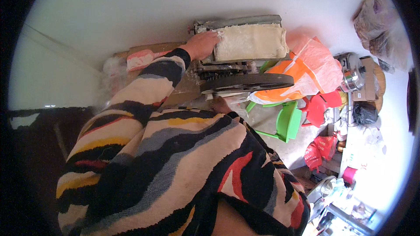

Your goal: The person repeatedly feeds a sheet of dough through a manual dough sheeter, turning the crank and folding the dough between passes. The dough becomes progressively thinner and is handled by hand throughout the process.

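Observation:
A wide, pale dough sheet [249, 43] lies over the top of a floury dough-rolling machine [251, 18] by the wall. At the sheet's left edge, my left hand [202, 45] has its fingers closed, the tips pressed on the dough. On the machine's near side stands a dark flywheel [249, 83], seen almost edge-on, with gears [218, 73] behind it. My right hand [220, 104] is low, just below the flywheel's left part, close to my body. Its fingers look curled, and what they hold is hidden. Both arms wear striped, multicoloured sleeves.
Right of the machine lie an orange and white plastic bag [306, 67], a green child's chair [286, 121] and a red chair [316, 109]. Beyond stand a steel pot [351, 72] and red bags [321, 150]. Cardboard [177, 91] lies left of the machine.

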A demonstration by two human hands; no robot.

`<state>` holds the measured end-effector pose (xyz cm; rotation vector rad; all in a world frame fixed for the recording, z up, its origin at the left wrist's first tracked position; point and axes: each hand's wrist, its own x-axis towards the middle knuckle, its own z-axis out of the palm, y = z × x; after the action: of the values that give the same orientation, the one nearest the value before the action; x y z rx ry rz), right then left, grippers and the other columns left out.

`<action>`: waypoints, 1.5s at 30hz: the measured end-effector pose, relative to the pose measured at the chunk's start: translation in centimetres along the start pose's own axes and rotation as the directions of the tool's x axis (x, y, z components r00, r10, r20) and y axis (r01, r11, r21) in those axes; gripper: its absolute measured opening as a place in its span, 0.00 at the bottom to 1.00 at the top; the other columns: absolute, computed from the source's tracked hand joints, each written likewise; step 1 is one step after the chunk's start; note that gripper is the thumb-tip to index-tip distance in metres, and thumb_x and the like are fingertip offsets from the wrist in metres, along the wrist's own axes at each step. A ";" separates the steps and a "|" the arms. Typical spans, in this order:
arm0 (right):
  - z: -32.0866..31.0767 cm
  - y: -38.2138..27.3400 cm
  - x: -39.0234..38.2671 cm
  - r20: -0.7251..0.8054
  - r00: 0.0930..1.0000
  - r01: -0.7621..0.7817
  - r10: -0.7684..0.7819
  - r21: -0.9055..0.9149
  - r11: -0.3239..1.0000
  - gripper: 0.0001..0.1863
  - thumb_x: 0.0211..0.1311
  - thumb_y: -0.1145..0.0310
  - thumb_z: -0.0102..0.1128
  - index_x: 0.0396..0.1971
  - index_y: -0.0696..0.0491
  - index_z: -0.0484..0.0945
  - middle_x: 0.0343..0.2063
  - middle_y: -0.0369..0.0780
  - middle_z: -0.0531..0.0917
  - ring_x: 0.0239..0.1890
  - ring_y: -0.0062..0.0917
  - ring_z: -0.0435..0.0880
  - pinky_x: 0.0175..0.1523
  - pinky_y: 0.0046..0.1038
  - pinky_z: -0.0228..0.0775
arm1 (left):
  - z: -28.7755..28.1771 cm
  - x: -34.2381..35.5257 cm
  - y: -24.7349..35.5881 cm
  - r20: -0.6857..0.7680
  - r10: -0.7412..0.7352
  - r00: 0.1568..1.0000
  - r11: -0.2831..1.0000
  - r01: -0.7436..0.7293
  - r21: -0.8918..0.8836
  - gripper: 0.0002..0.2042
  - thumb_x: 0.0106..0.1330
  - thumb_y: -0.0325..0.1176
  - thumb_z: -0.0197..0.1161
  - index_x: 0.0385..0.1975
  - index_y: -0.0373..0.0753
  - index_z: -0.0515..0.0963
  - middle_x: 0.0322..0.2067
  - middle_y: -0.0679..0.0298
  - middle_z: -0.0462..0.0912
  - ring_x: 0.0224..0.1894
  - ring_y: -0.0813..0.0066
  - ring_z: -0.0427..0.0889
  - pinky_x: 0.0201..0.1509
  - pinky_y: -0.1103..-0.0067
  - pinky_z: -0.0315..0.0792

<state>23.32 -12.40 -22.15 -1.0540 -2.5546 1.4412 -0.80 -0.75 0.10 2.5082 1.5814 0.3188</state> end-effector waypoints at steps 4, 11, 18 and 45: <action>-4.3 -10.9 -0.7 0.136 0.991 0.016 0.006 -0.165 0.986 0.14 0.55 0.59 0.57 0.29 0.55 0.75 0.25 0.42 0.78 0.29 0.31 0.75 0.33 0.36 0.65 | -0.5 0.2 0.2 0.040 -0.006 0.999 1.000 0.006 0.015 0.20 0.57 0.24 0.48 0.51 0.37 0.71 0.50 0.51 0.72 0.56 0.53 0.68 0.60 0.67 0.63; -10.8 -22.4 -5.9 0.084 0.925 -0.296 0.371 0.772 0.562 0.08 0.56 0.67 0.60 0.27 0.52 0.71 0.18 0.33 0.72 0.15 0.16 0.67 0.19 0.19 0.58 | -0.2 0.1 -0.2 0.028 0.019 0.999 1.000 -0.019 -0.008 0.19 0.53 0.22 0.51 0.48 0.35 0.72 0.46 0.52 0.74 0.53 0.53 0.70 0.59 0.66 0.65; -23.1 -23.0 -14.3 -0.239 0.809 -0.213 0.537 0.732 0.647 0.10 0.52 0.69 0.63 0.30 0.54 0.71 0.15 0.30 0.68 0.12 0.14 0.65 0.15 0.18 0.54 | -0.5 0.2 -0.2 0.047 0.027 0.999 0.998 -0.025 -0.055 0.21 0.54 0.22 0.51 0.50 0.35 0.71 0.48 0.52 0.72 0.55 0.53 0.69 0.61 0.67 0.62; -5.2 -13.8 -1.9 0.210 0.906 -0.421 0.367 0.516 0.746 0.12 0.53 0.63 0.61 0.32 0.54 0.72 0.19 0.36 0.74 0.19 0.20 0.72 0.24 0.24 0.63 | 2.0 0.8 -1.1 -0.107 0.041 0.993 0.999 -0.044 -0.028 0.19 0.53 0.22 0.52 0.48 0.35 0.71 0.50 0.54 0.71 0.55 0.55 0.68 0.59 0.66 0.64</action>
<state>19.04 -14.37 -8.04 -1.4809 -1.7954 2.1920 -0.92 0.39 -1.99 2.5439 1.5500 0.4858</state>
